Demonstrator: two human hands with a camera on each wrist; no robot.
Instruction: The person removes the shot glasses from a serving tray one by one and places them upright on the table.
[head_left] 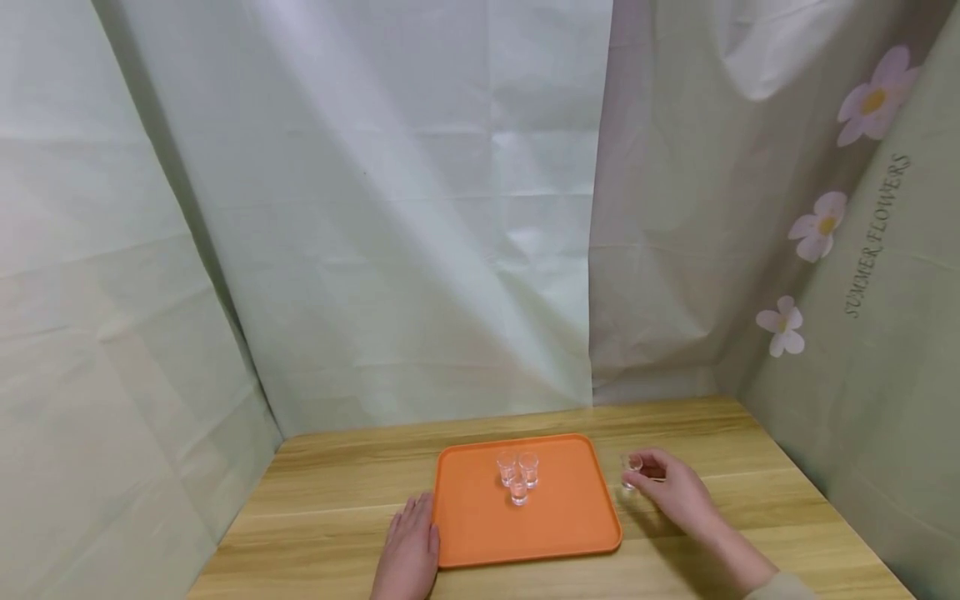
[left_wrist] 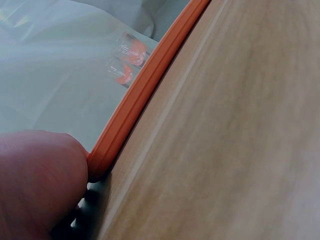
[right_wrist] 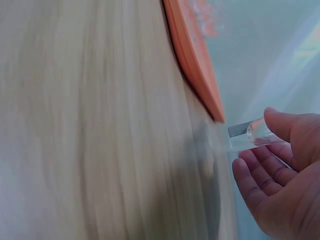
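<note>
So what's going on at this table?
A person's right hand holds a small clear glass just off the right edge of an orange tray. Their left hand lies at the tray's left edge, on the wooden table. Three similar glasses stand clustered on the tray.

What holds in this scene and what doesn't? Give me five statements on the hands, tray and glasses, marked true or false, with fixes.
1. Three small clear glasses stand on the orange tray. True.
2. The left hand grips a glass. False: it lies at the tray's left edge, with no glass in it.
3. The right hand holds a fourth glass. True.
4. The fourth glass is on the tray. False: it is off the tray, to its right.
5. The three glasses are spread out to the tray's corners. False: they stand close together, away from the corners.
</note>
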